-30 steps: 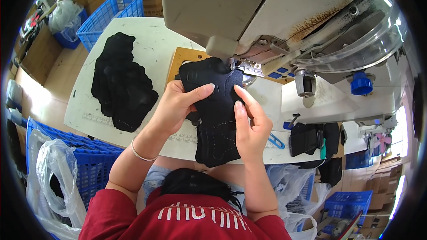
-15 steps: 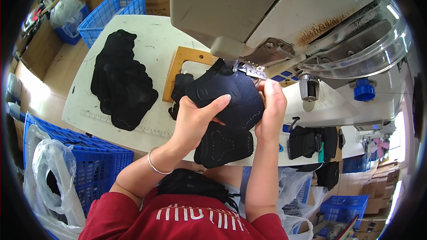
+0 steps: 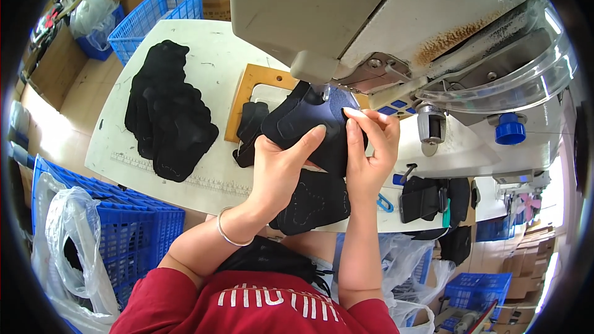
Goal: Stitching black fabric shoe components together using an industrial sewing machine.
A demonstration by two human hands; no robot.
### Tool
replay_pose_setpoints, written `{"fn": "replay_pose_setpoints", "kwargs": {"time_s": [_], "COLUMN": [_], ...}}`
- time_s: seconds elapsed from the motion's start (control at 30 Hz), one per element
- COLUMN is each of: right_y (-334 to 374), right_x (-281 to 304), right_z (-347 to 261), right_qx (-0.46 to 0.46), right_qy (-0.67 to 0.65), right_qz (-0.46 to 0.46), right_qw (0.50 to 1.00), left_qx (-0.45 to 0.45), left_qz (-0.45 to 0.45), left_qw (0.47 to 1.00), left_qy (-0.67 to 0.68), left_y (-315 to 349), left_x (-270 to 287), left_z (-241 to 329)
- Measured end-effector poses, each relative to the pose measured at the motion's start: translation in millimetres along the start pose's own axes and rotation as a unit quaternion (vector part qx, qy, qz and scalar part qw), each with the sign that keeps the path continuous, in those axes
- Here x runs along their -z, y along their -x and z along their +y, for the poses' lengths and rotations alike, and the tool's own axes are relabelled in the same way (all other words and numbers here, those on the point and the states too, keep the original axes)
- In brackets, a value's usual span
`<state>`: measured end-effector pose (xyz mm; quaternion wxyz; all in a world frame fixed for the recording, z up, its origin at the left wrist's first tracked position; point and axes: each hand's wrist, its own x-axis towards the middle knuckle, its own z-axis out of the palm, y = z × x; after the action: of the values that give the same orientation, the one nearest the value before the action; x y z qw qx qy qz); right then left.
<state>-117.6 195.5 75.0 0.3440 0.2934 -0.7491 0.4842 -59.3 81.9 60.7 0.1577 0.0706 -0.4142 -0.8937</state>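
Note:
A black padded fabric piece lies under the needle area of a sewing machine. My left hand grips its near left part, thumb on top and the other fingers hidden beneath. At the right edge, my right hand pinches the cloth between thumb and fingertips, close to the needle. Below my hands, black pieces with pale stitched outlines rest at the table's front edge. More dark cloth bunches just left of the held piece, over the yellow frame around the machine bed.
A long overlapping pile of black pieces covers the table's left side. Blue crates stand behind the table and at near left, the latter beside clear plastic bags. A small blue-handled tool lies right of my right wrist.
My right hand has shifted from holding the piece's right side to pinching its edge nearer the needle. The piece's right edge is now folded or drawn in, and my left hand has barely moved.

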Motion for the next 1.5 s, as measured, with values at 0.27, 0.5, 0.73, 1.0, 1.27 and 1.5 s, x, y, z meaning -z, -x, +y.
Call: {"fn": "replay_pose_setpoints", "kwargs": {"time_s": [0.27, 0.5, 0.73, 1.0, 1.27, 1.5], "right_y": [9, 4, 29, 38, 38, 36], "right_x": [5, 22, 12, 11, 2, -10], "right_z": [15, 21, 15, -1, -14, -23], "right_qx": [-0.108, 0.013, -0.184, -0.315, -0.314, -0.297], "right_qy": [-0.066, 0.121, -0.147, -0.273, -0.299, -0.301], "right_qz": [0.043, 0.011, 0.008, -0.054, -0.056, -0.030], "right_qw": [0.991, 0.992, 0.972, 0.907, 0.900, 0.906], "left_qx": [-0.017, -0.036, -0.028, -0.035, -0.014, 0.052], "left_qz": [0.011, 0.010, 0.007, -0.051, -0.100, -0.110], "left_qw": [0.999, 0.997, 0.996, 0.983, 0.965, 0.975], "left_qy": [-0.026, -0.069, -0.084, -0.176, -0.244, -0.185], "left_y": [-7, -15, -24, -43, -65, -81], "left_x": [-4, 2, 3, 18, 27, 28], "left_z": [2, 5, 13, 23, 38, 41]}}
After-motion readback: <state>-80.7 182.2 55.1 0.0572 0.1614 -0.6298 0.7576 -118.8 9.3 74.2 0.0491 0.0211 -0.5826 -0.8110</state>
